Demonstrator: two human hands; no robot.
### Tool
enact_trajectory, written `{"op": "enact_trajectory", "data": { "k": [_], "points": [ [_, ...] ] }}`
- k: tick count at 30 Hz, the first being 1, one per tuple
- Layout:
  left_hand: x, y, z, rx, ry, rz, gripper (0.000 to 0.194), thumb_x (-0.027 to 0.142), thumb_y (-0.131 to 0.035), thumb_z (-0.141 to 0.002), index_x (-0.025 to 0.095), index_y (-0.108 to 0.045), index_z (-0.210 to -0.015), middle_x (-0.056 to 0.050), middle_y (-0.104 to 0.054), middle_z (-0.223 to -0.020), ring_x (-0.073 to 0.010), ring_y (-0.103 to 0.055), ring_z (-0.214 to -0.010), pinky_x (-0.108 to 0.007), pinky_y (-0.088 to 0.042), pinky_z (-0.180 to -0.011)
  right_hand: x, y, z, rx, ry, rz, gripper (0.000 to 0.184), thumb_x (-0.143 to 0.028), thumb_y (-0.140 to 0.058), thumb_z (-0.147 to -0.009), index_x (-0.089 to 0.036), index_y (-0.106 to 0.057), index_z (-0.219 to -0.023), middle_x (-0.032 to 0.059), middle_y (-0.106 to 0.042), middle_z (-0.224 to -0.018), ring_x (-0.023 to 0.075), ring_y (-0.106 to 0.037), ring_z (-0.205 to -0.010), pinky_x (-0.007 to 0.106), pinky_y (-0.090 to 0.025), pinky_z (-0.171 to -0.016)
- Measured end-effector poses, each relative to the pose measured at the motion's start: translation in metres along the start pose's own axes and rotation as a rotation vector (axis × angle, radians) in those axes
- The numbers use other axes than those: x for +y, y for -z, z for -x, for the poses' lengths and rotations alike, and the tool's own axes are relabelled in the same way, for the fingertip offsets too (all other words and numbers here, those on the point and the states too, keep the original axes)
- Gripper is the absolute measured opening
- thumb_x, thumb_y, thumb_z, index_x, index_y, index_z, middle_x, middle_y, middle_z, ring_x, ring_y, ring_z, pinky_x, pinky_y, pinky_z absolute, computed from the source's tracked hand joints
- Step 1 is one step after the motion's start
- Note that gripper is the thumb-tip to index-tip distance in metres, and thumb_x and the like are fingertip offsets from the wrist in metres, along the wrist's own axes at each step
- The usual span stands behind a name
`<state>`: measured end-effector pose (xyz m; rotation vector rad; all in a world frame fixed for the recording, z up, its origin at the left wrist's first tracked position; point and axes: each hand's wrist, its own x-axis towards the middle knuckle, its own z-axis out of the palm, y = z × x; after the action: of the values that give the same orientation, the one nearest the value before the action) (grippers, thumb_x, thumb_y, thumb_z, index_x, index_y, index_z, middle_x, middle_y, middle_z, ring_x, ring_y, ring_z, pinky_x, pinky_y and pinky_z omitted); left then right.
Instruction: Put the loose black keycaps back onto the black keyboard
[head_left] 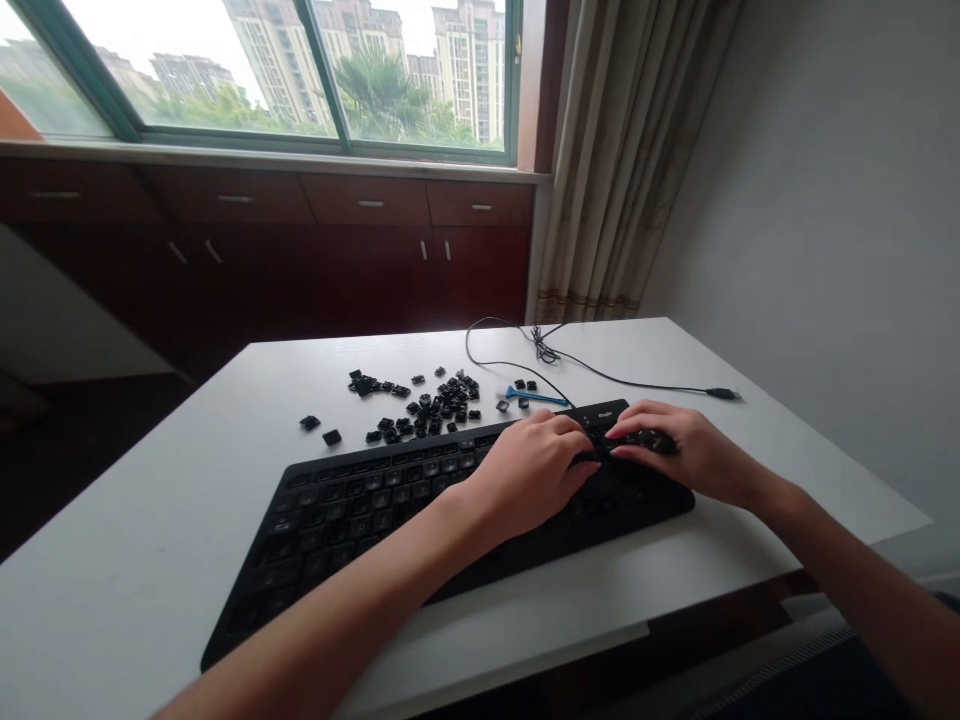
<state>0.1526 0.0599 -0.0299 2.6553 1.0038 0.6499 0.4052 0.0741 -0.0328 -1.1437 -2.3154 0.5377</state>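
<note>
A black keyboard (360,505) lies slanted across the white table (135,560), with many key slots bare. Both hands rest on its right end. My left hand (536,475) lies palm down, fingers curled onto the keys. My right hand (675,450) sits beside it, fingertips pressed together on a small black keycap (651,438) over the number-pad area. Whether the keycap is lifted or seated I cannot tell.
Several loose black keycaps (427,405) are scattered behind the keyboard, two more (321,430) lying apart to the left. A blue keycap tool (534,396) lies near them. The keyboard's cable (600,372) loops to a USB plug (721,394). Beyond the table are dark wooden cabinets (300,250), a curtain (622,150) and a window.
</note>
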Motion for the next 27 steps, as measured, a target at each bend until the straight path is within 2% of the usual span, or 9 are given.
{"op": "enact_trajectory", "data": {
  "k": [4, 8, 16, 21, 27],
  "points": [
    [0.001, -0.005, 0.005, -0.035, -0.093, -0.026, 0.029, 0.034, -0.052, -0.100, 0.016, -0.073, -0.109, -0.005, -0.071, -0.118, -0.0237, -0.061, -0.107, -0.039, -0.050, -0.098, -0.002, -0.002, -0.008, -0.064, -0.103, -0.064, 0.027, -0.048, -0.070, -0.086, -0.026, -0.076, -0.101, 0.0039, -0.068, -0.103, 0.0214, -0.066, -0.094, 0.034, -0.051, -0.086],
    [0.000, -0.007, 0.011, -0.037, -0.122, -0.048, 0.032, 0.035, -0.048, -0.102, 0.018, -0.073, -0.110, -0.003, -0.069, -0.125, -0.0242, -0.058, -0.113, -0.039, -0.047, -0.103, -0.002, 0.004, -0.015, -0.155, -0.215, -0.100, 0.034, -0.054, -0.071, -0.083, -0.026, -0.076, -0.101, 0.0035, -0.069, -0.101, 0.0222, -0.066, -0.092, 0.034, -0.050, -0.082],
    [-0.002, -0.003, 0.013, -0.017, -0.135, -0.055, 0.034, 0.038, -0.049, -0.101, 0.017, -0.075, -0.106, -0.008, -0.070, -0.120, -0.0240, -0.061, -0.110, -0.039, -0.049, -0.100, -0.002, 0.010, -0.020, -0.205, -0.276, -0.104, 0.043, -0.058, -0.073, -0.078, -0.024, -0.077, -0.103, 0.0054, -0.072, -0.099, 0.0233, -0.065, -0.088, 0.033, -0.050, -0.076],
    [-0.010, 0.021, 0.020, -0.024, -0.141, -0.115, 0.035, 0.039, -0.049, -0.101, 0.017, -0.077, -0.097, -0.009, -0.070, -0.117, -0.0254, -0.062, -0.107, -0.040, -0.052, -0.094, -0.004, 0.015, -0.024, -0.272, -0.314, -0.054, 0.044, -0.059, -0.073, -0.077, -0.024, -0.076, -0.104, 0.0035, -0.069, -0.086, 0.0191, -0.062, -0.075, 0.030, -0.048, -0.065],
    [-0.036, 0.060, 0.049, 0.040, -0.067, -0.174, 0.030, 0.038, -0.051, -0.100, 0.022, -0.076, -0.099, -0.005, -0.070, -0.117, -0.0221, -0.062, -0.106, -0.037, -0.053, -0.089, -0.006, 0.024, -0.035, -0.386, -0.328, -0.070, 0.048, -0.058, -0.076, -0.075, -0.023, -0.077, -0.106, 0.0019, -0.066, -0.079, 0.0164, -0.059, -0.068, 0.027, -0.044, -0.059]
  ]
}}
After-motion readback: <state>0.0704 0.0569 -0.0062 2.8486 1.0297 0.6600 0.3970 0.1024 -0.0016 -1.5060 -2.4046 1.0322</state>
